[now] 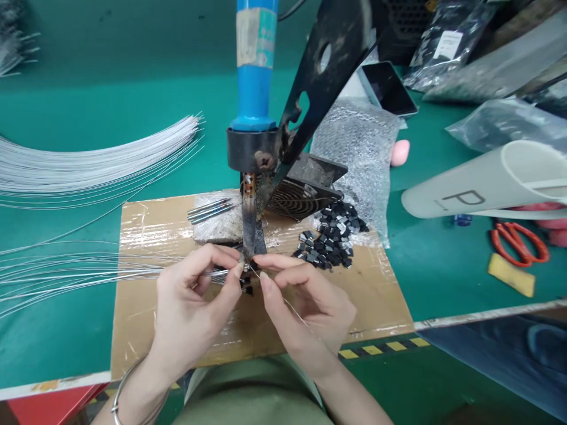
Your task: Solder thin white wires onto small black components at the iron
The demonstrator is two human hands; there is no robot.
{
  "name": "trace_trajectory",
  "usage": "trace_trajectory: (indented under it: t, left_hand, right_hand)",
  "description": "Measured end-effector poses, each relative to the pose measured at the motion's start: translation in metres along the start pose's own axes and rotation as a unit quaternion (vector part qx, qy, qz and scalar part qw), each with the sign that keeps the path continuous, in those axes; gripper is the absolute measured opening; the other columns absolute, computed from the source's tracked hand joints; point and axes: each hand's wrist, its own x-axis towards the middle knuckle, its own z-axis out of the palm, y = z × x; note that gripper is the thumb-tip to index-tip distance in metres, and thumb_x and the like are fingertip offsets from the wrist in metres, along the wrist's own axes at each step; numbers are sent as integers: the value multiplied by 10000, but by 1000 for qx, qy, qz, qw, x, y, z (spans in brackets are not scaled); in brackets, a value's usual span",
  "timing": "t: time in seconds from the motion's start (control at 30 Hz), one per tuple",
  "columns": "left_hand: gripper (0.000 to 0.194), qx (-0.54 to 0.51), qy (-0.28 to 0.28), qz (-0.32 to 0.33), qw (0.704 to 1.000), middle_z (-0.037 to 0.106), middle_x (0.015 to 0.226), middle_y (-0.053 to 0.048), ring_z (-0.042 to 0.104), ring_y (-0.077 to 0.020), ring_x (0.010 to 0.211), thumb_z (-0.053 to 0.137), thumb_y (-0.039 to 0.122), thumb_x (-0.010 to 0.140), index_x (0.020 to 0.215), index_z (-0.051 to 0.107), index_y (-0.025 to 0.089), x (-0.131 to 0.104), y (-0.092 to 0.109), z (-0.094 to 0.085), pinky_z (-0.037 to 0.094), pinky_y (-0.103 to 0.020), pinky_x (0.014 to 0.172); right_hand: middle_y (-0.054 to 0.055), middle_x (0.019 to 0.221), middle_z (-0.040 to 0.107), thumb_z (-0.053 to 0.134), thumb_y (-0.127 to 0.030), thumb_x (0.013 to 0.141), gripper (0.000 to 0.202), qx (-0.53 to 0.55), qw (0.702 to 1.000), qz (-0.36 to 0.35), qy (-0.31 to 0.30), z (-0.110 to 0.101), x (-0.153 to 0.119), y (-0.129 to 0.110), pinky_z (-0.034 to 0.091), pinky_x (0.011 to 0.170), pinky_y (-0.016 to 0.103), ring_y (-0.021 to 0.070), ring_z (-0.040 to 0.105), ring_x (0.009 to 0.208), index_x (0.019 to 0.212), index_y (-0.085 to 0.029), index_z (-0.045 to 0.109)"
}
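Observation:
A blue-handled soldering iron (254, 88) points straight down in a black holder over the cardboard. At its tip, my left hand (199, 301) pinches a small part too tiny to make out, with thin wires (142, 271) running off to the left from it. My right hand (305, 301) pinches a fine wire (292, 310) between thumb and index finger, just right of the tip. The two hands nearly meet. Small black connectors (330, 242) lie piled behind my right hand. A few dark pieces (246, 288) sit below my left fingertips.
Under the hands is a cardboard sheet (372, 301). A black bracket (328, 71) and a small fan (296, 198) stand behind. White wires (110, 162) lie left. At right are a large cup (469, 180), red scissors (516, 242), a yellow sponge (511, 275) and a phone (388, 87).

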Motion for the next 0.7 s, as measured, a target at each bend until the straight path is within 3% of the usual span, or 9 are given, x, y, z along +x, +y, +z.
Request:
trace_trajectory:
  t: [0.7]
  left_hand:
    - [132,2,-3,5,1000,792,894,28,727,-132,822,742,136,861,780,736,241,0,-3,1,507,-173,639]
  right_hand:
    - [28,1108,832,734,-41,921,195,-9,1000,-7,9,2,-1,2,650,888,289,155,795,924,884,-229,696]
